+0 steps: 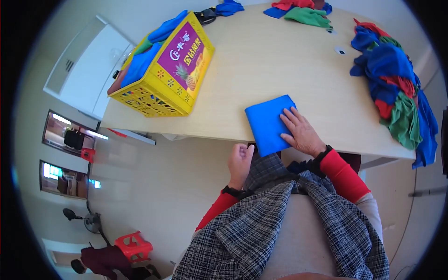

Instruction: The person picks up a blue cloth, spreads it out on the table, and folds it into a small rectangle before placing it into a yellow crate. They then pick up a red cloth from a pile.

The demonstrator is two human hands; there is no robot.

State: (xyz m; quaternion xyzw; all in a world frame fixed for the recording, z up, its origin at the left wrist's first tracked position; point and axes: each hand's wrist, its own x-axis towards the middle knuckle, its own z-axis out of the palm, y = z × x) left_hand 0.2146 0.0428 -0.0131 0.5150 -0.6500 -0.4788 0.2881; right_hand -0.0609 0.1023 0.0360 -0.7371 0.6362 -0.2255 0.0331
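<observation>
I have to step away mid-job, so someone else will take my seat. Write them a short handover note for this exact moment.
Right hand: open, flat on the folded blue cloth at the near table edge, no grip.
Left hand: loosely curled, below the table edge, holding nothing visible.
Done: the blue cloth is folded into a neat rectangle; more cloths lie in the yellow basket at far left.
Left: an unfolded pile of cloths at right, and a smaller heap at the far edge.
</observation>
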